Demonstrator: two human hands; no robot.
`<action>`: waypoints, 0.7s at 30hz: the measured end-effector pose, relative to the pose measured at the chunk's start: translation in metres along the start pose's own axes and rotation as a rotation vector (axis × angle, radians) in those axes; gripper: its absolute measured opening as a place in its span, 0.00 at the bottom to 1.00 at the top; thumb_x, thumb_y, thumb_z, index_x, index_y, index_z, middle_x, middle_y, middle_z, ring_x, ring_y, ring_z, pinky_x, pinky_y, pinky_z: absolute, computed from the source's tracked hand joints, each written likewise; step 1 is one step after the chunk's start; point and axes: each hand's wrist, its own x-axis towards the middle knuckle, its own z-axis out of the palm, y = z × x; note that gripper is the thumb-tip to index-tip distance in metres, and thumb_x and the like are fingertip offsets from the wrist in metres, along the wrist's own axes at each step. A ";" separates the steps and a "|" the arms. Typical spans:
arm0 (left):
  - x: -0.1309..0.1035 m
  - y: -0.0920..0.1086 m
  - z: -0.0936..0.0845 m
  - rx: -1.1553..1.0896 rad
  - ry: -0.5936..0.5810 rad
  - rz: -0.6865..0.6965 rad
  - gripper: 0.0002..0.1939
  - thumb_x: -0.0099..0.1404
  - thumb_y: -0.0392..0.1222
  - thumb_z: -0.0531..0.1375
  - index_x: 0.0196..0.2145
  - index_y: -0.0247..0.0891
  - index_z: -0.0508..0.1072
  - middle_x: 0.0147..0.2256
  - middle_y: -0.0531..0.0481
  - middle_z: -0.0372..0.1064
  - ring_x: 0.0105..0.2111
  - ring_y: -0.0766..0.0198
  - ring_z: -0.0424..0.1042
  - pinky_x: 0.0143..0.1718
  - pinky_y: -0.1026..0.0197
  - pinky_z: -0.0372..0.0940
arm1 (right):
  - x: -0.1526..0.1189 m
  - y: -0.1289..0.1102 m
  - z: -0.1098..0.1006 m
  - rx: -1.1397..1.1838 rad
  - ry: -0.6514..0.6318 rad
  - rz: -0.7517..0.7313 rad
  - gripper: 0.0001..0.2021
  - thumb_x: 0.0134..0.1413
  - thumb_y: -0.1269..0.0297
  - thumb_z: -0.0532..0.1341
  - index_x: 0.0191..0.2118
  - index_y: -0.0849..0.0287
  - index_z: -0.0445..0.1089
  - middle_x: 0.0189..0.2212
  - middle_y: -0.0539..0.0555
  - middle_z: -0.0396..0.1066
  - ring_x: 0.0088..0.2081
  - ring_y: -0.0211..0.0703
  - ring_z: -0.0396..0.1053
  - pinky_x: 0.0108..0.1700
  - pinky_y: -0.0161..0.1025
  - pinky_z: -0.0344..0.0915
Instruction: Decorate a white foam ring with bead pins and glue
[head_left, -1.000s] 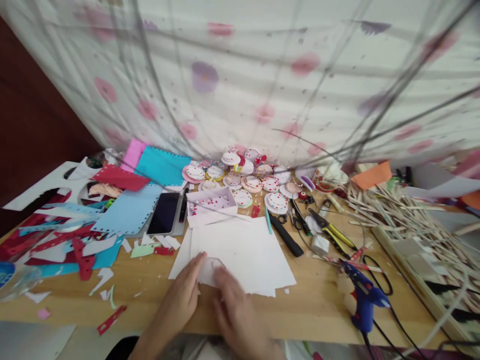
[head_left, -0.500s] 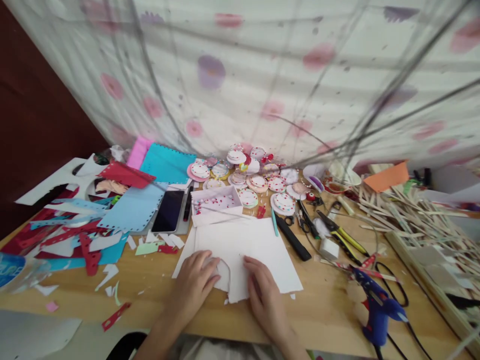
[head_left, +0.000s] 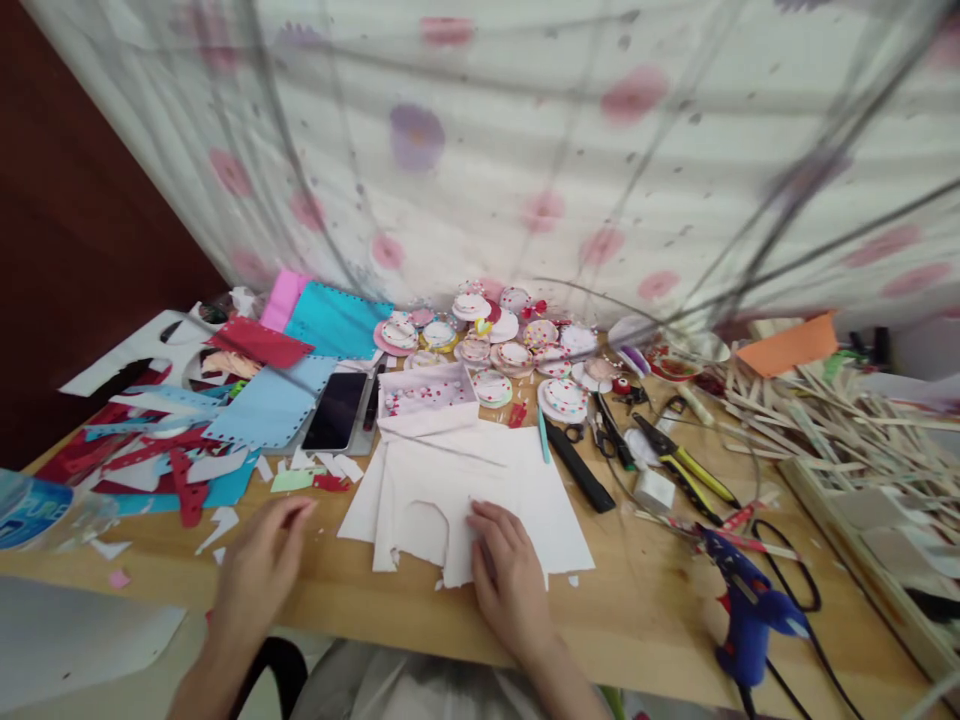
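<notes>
My right hand (head_left: 508, 572) rests with its fingers stretched out on the right part of a white sheet of paper (head_left: 480, 465). This sheet has an arch-shaped cutout with a torn edge on its near side, and a second white sheet (head_left: 559, 540) shows from under it. My left hand (head_left: 264, 560) is off the paper, over the wooden table (head_left: 360, 610) to the left. Its fingertips are drawn together with the thumb; anything between them is too small to make out. A white box (head_left: 427, 420) of small beads stands just behind the paper.
Bead-decorated paper hats (head_left: 512, 356) cluster at the back. A phone (head_left: 335, 412) and coloured paper scraps (head_left: 187, 485) lie left. To the right are a black utility knife (head_left: 577, 465), yellow-handled pliers (head_left: 694, 470), a blue glue gun (head_left: 750, 610) and wooden sticks (head_left: 825, 410).
My left hand has lifted off the paper and moved left, baring the arch cutout. My right hand stays on the sheet. The view has shifted slightly.
</notes>
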 end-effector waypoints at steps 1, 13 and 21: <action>0.000 -0.013 -0.010 0.059 0.042 -0.020 0.11 0.64 0.45 0.50 0.41 0.43 0.69 0.40 0.47 0.73 0.40 0.54 0.73 0.44 0.51 0.69 | 0.000 0.000 0.000 0.002 -0.007 0.003 0.18 0.55 0.79 0.51 0.49 0.58 0.65 0.51 0.60 0.67 0.54 0.50 0.63 0.53 0.54 0.65; 0.006 0.026 0.035 -0.434 -0.396 -0.271 0.19 0.61 0.52 0.55 0.47 0.40 0.69 0.46 0.44 0.74 0.43 0.55 0.75 0.43 0.56 0.73 | 0.003 0.011 -0.014 -0.022 0.019 0.034 0.19 0.56 0.77 0.51 0.51 0.55 0.62 0.56 0.60 0.62 0.58 0.50 0.60 0.55 0.52 0.65; 0.015 0.023 0.065 -0.006 -0.286 0.091 0.25 0.57 0.47 0.58 0.52 0.38 0.67 0.49 0.40 0.66 0.51 0.46 0.66 0.52 0.42 0.64 | 0.021 0.060 -0.038 -0.360 0.090 0.261 0.15 0.57 0.71 0.52 0.51 0.59 0.61 0.53 0.65 0.60 0.54 0.58 0.62 0.50 0.58 0.65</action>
